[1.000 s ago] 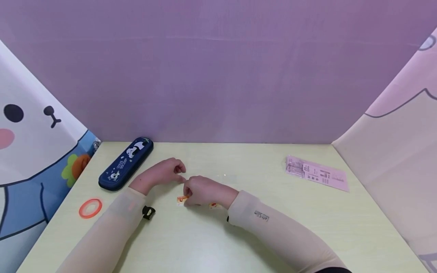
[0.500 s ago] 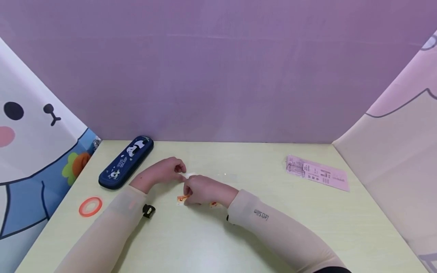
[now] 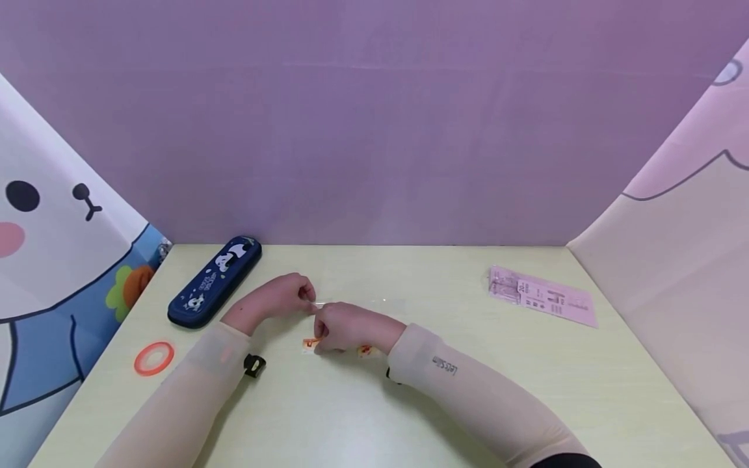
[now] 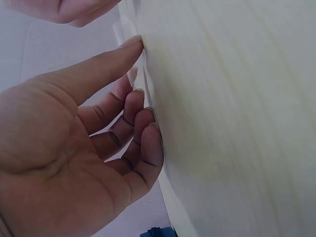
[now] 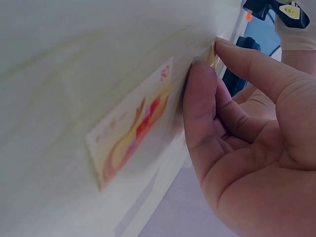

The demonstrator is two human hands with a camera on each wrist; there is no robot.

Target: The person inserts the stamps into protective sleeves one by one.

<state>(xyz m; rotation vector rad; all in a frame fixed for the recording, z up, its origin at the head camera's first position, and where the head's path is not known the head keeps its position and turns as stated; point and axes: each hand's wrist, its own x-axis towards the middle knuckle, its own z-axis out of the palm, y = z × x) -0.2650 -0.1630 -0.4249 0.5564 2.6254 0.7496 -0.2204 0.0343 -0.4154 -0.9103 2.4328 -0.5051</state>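
Observation:
My left hand (image 3: 285, 296) pinches the edge of a clear plastic film (image 4: 139, 79) between thumb and curled fingers. The film lies flat on the table and is hard to make out in the head view. Beside it my right hand (image 3: 345, 327) curls low to the tabletop. Its thumb and fingertip close about a small orange-and-white postage stamp (image 5: 213, 58), partly covered by the fingers. Another stamp (image 5: 136, 133), marked 80 with a red and yellow design, rests on the table under my right wrist.
A navy pencil case (image 3: 214, 281) with pandas lies beyond my left forearm. An orange ring-shaped roll of tape (image 3: 138, 359) is near the table's left side. At the right lies a pink packet (image 3: 556, 303). A purple backdrop (image 3: 374, 130) rises behind the table.
A white glint by the film at my left fingertips brightened half a second ago and is now a thin streak. Both hands and the stamps keep nearly the same places.

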